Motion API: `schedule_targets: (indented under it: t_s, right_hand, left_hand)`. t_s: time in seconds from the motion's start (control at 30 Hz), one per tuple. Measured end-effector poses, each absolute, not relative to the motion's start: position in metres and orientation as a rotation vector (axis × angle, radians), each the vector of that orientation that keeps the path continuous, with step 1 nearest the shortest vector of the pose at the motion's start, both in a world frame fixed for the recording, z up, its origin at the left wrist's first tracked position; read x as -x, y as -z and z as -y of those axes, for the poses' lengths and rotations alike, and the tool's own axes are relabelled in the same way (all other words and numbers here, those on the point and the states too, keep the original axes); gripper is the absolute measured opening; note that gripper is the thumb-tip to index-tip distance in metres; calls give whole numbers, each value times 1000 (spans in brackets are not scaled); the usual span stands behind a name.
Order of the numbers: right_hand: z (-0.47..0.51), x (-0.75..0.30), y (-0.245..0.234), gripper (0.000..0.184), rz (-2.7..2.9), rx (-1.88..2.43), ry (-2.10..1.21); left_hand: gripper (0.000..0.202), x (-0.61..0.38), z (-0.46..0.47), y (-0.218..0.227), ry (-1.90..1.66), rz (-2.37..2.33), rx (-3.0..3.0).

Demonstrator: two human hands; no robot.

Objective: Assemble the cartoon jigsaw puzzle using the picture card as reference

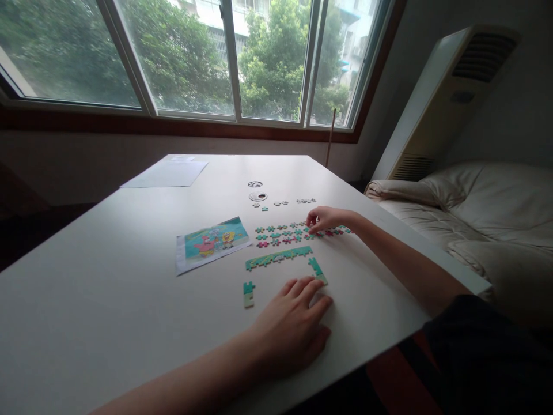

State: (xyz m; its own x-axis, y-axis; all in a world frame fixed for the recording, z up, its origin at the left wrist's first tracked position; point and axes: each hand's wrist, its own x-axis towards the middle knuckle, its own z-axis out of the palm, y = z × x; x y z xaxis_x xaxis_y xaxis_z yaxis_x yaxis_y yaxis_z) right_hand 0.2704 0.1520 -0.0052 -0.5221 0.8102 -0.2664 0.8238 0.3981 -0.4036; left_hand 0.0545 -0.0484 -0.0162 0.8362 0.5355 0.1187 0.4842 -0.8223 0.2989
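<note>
Partly joined jigsaw (276, 259), centre of frame, both hands positioned at the pieces.
Left hand (295, 325), lower centre: palm down, fingers slightly spread, fingertips at the short right-side section (317, 267). Right hand (325, 219), right of centre: fingers curled over the loose pieces (275, 236); whether it pinches one cannot be determined.

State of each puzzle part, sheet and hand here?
Top strip: pieces joined
Left edge section: joined, separate from that strip
Right edge section: partly hidden
Loose pieces: unjoined, spread in rows
Left hand: spread open
Right hand: fingers curled, grip unclear
Picture sheet: face up
White sheet: lying flat
</note>
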Motion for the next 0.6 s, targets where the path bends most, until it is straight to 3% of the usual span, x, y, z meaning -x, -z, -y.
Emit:
schedule_targets:
  t_s: [0.33,0.47,0.6]
  right_hand:
    - [-148,-270,5,29,-2625,-1579,769]
    - [-125,-264,-3,22,-2759,-1591,780]
    - [-93,-250,-10,24,-3031,-1381,1037]
  left_hand:
    - [35,-53,47,18,-345,-744,-2734]
    - [30,-50,40,21,-573,-762,-2655]
    - [19,-43,18,13,-874,-940,-2387]
